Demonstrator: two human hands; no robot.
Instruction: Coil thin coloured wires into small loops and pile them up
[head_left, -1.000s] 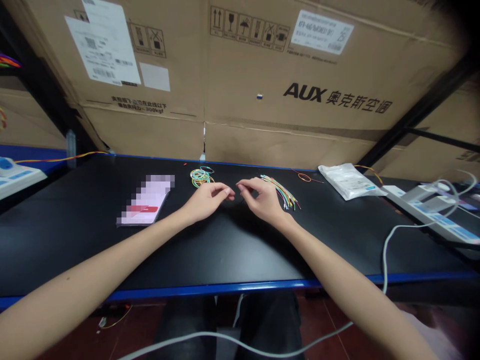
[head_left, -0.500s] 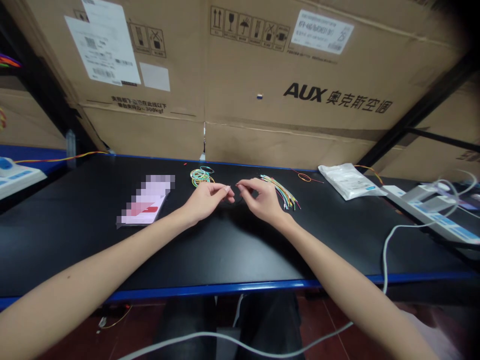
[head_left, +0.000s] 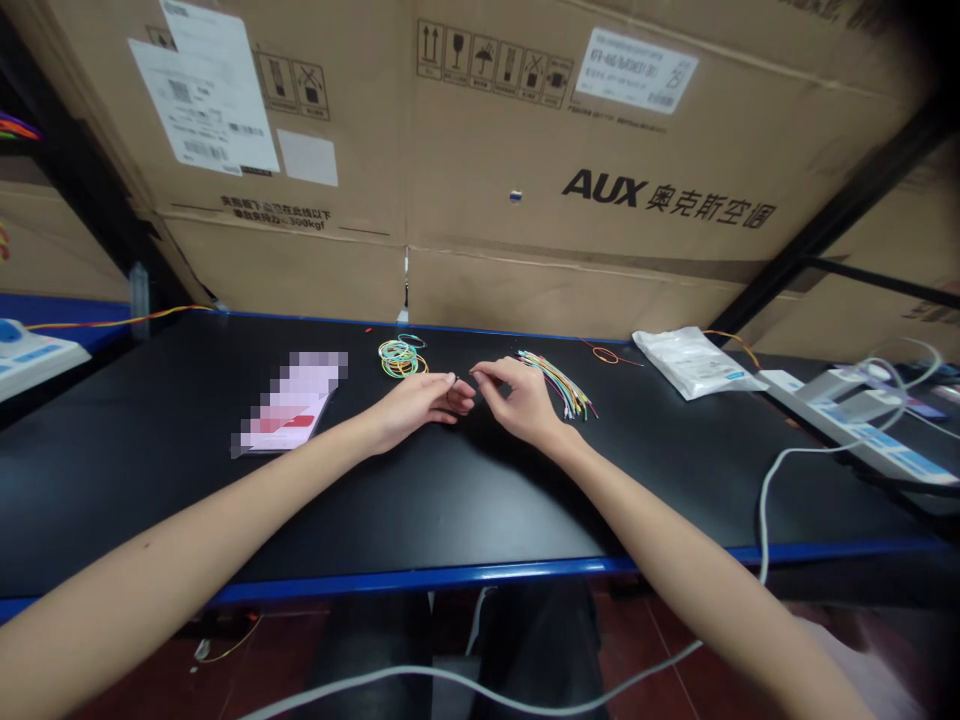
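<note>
My left hand (head_left: 417,404) and my right hand (head_left: 521,400) meet over the middle of the black table (head_left: 420,500), fingertips pinched close together. Between them runs a thin dark wire (head_left: 463,390), hard to make out against the table. A bundle of straight coloured wires (head_left: 559,383) lies just right of my right hand. A small pile of coiled coloured wires (head_left: 398,358) lies behind my left hand.
A pink card (head_left: 289,413) lies left of my hands. A white plastic bag (head_left: 694,362) and a loose orange wire loop (head_left: 609,354) lie at the right rear. White devices (head_left: 855,425) and a grey cable (head_left: 765,520) occupy the right edge. Large cardboard boxes (head_left: 525,180) wall the back.
My hands have drawn slightly closer together, the left fingers curling in toward the right fingertips. The view has shifted a little.
</note>
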